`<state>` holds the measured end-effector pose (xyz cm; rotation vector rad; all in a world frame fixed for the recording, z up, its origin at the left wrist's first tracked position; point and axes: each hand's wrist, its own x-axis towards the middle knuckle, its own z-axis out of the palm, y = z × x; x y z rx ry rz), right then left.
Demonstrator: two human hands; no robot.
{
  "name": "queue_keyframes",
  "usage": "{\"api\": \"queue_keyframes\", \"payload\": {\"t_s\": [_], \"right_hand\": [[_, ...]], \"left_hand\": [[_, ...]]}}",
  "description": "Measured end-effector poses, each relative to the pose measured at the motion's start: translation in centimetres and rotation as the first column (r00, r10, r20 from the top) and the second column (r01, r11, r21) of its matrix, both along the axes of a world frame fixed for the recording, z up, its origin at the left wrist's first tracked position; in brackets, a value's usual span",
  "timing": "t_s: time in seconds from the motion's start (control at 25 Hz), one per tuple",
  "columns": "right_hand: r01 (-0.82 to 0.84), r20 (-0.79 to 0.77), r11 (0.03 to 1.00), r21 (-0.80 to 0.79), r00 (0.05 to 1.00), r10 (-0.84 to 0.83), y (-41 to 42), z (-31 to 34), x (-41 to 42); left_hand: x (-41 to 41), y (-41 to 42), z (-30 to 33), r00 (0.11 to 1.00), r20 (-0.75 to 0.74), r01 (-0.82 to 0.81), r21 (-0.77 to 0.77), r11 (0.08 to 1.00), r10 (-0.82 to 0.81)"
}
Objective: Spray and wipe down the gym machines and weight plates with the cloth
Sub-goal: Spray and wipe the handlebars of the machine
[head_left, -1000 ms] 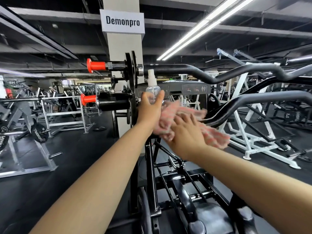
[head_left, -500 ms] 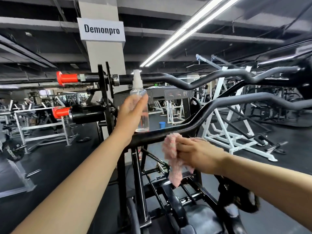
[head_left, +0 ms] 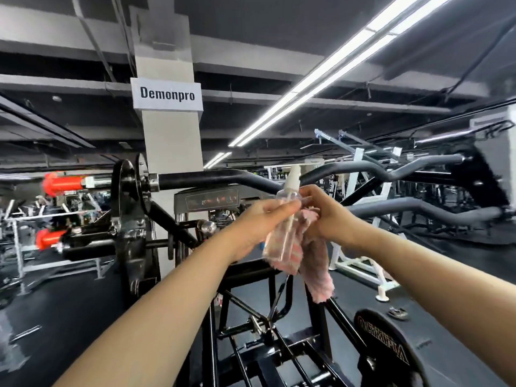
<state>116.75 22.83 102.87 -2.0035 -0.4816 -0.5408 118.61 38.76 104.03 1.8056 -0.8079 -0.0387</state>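
At frame centre, the left hand [head_left: 262,219] grips the spray bottle [head_left: 287,208]; the right hand [head_left: 326,216] pinches the cloth [head_left: 315,263]. With both hands crowded together, the bottle could slip or mist the fingers.

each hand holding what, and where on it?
Left hand grips the spray bottle around its body. Right hand pinches the pink cloth at its top.

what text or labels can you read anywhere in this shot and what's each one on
"Demonpro": black letters on the white sign fixed to the concrete pillar.
Weight plate at lower right: raised lettering around its rim, seen at an angle and upside down, not legible.
Placard on the machine behind the bar: small pictograms, too blurred to read.
Spray bottle: no label visible.
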Motion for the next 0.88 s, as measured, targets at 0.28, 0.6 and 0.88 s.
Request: {"api": "queue_keyframes", "payload": {"t_s": [0.28,0.6,0.88], "right_hand": [[-0.168,-0.097,0.832,0.528,0.962,0.255,-3.1,0.8,1.7],[0.189,-0.123,0.830,0.525,0.982,-0.145,-8.7,2.8,4.8],[0.372,0.069,0.928,0.014,0.925,-0.372,-14.6,6.8,6.5]], "left_hand": [[3.5,-5.9,0.0,0.919,0.268,-0.297,-0.007,0.955,0.288],[5.7,-12.8,0.0,0.891,0.246,-0.442,0.267,0.857,0.383],[8.1,-15.4,-0.7,0.774,0.460,-0.632,0.523,0.572,0.436]]}}
